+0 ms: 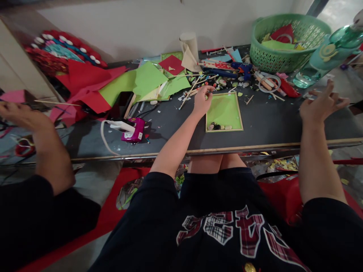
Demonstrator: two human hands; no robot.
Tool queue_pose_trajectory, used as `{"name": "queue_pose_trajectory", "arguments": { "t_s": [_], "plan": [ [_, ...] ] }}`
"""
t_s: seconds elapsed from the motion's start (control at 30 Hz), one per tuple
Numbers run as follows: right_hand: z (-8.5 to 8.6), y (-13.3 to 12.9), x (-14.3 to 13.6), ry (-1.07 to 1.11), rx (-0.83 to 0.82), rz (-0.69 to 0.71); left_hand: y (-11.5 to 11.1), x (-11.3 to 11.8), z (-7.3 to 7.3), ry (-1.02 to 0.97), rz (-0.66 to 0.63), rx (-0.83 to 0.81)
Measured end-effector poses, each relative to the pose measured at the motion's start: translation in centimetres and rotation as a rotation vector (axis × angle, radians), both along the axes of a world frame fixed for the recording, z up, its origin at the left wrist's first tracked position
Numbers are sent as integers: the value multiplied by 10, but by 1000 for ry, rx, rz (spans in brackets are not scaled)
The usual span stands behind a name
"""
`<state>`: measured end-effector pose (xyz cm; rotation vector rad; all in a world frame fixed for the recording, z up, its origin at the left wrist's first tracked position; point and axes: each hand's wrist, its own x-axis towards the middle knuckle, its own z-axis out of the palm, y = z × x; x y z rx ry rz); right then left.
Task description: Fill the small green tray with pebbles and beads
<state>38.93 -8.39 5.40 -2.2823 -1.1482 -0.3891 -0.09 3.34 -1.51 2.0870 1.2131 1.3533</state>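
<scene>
My left hand (202, 101) rests by the upper left corner of a green panel (225, 108) with a thin wooden rim. Its fingers are loosely bent, thumb apart, and no held thing shows. Along the panel's lower edge lies a short row of dark and pale pebbles (219, 127). Above the panel, loose pebbles (222, 82) are spread among paper scraps and thin sticks. My right hand (320, 104) is raised over the table's right side, fingers spread, below a clear green water bottle (320, 62).
Another person's hand (19, 115) is at the far left. Nearby are red paper (87, 81), green paper (149, 79), a phone (121, 105) and a purple power socket (137, 130) with a white plug. A blue glue gun (242, 69) and green basket (270, 56) stand behind.
</scene>
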Motion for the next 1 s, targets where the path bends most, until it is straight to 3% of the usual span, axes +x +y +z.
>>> {"name": "queue_pose_trajectory", "arguments": {
  "t_s": [0.5, 0.9, 1.0],
  "plan": [
    [-3, 1, 2, -34, 62, -1, 6, 2, -5, -9, 9, -6],
    [1, 1, -6, -97, -31, -52, 9, 1, -8, -50, 42, -16],
    [4, -2, -5, -109, -33, 2, 9, 1, -8, -55, 46, -11]
  ]
}}
